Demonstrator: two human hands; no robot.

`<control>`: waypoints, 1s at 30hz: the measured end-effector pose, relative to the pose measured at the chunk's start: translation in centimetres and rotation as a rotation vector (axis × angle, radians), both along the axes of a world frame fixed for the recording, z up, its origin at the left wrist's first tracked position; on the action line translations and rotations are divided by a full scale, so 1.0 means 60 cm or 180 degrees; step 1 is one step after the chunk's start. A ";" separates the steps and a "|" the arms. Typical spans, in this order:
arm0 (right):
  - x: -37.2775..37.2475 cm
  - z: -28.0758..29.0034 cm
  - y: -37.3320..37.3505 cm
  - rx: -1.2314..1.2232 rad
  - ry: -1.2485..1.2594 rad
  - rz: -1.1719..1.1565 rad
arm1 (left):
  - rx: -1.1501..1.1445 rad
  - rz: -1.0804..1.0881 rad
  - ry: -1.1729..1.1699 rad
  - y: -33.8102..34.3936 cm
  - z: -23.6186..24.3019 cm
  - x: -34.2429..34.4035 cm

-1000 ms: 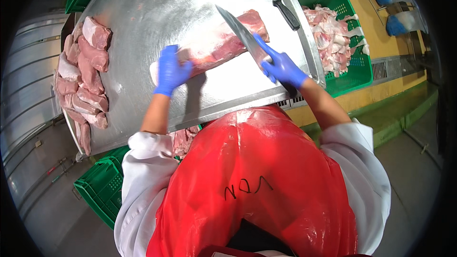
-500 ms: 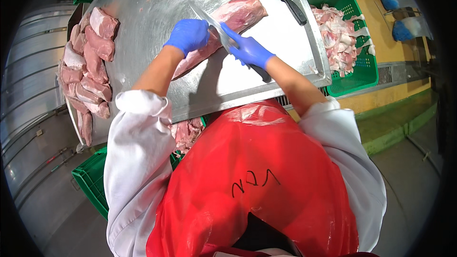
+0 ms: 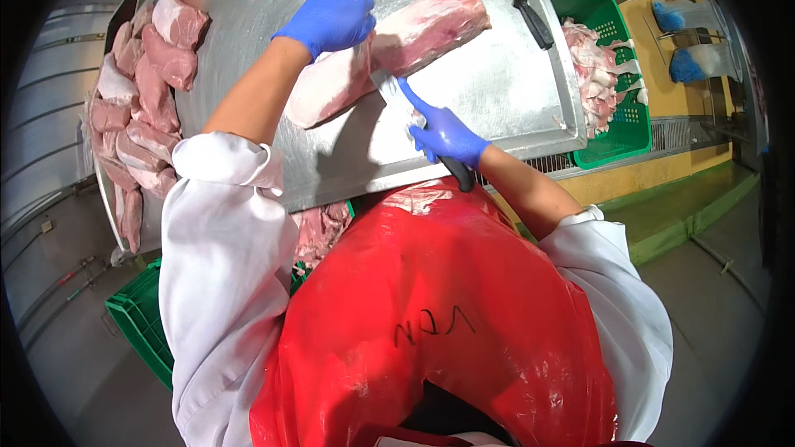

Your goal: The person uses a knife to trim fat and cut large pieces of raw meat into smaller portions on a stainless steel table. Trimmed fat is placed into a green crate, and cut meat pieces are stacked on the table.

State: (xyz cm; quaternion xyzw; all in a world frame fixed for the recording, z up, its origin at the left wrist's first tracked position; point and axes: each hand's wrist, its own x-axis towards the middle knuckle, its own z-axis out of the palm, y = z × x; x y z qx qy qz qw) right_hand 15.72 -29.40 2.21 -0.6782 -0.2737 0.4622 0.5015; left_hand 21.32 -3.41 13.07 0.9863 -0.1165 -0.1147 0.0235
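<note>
Item: long cut of raw pork (image 3: 389,54), pale fat side toward the person, lying across the middle of the steel table (image 3: 497,108).

Left hand (image 3: 327,21), blue-gloved: closed down over the top of the cut near its middle, fingers curled and pressing it to the table.

Right hand (image 3: 443,132), blue-gloved: wrapped tight around the black handle of a knife (image 3: 397,95), forefinger laid along the spine. The blade runs up under the near edge of the meat; its tip is hidden, so how deep it sits I cannot tell.

Stock on the table's left edge: a heap of trimmed pork pieces (image 3: 137,108), stacked close together.

Stock at right: a green crate (image 3: 621,120) holding pale fat scraps (image 3: 592,66), just beside the table's corner. A second black-handled knife (image 3: 534,21) lies idle on the table near it.

Below the table: another green crate (image 3: 141,327).

Status, as judged: many pieces finished and piled; this cut is whole and mid-trim, with fat visible along its near half.
</note>
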 end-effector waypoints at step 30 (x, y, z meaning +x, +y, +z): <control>-0.185 -0.041 0.188 -0.0108 -0.0465 0.0143 | -0.1153 -0.0299 -0.2572 0.156 0.110 -0.147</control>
